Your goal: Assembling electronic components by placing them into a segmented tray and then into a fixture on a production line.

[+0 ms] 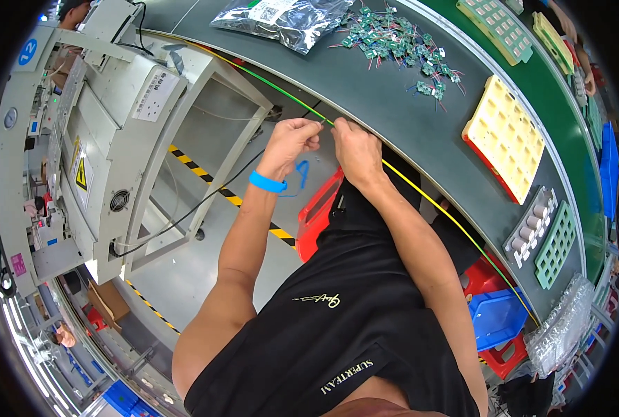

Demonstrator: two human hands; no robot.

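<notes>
Close together at the table's near edge are both my hands. My left hand is closed in a pinch, with a blue wrist strap on its wrist and a blue cord hanging beside it. What its fingertips hold is too small to make out. My right hand is closed with bent fingers at the edge, and its fingertips hide whatever they grip. A yellow-green cable runs along the table edge, passing right by both hands. Beyond them on the table lies a loose pile of small green circuit boards with thin wires.
A silvery bag lies at the far edge. On the right are a cream tray with square pockets, a rack of grey cylinders, a green slotted tray and bubble wrap. A white machine stands left; a red stool is below.
</notes>
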